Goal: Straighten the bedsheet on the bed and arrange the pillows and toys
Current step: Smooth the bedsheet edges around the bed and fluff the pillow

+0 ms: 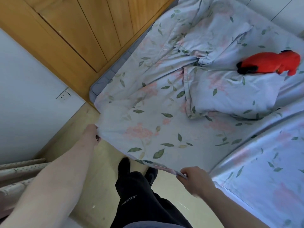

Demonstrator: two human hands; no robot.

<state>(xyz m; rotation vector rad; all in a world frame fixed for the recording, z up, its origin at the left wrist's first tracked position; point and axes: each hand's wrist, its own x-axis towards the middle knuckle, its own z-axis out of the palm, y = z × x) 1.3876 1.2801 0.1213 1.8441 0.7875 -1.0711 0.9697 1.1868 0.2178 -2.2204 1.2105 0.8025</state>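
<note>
Filling the centre and right of the frame, the bed (105,76) carries a pale blue floral cotton bedsheet (148,129), smooth along the lower edge but bunched into folds toward the upper middle. A matching floral pillow (230,96) lies askew at centre right, and a second one (213,33) sits crumpled above it at the upper right. On the lower pillow's far corner, at the right edge, rests a red plush toy with black trim (271,64). Both hands pinch the sheet's hem: the left hand (92,134) at the corner, lower left of centre; the right hand (195,180) along the bottom edge. By my reckoning, straightening is under way, while pillows and toy remain unarranged.
</note>
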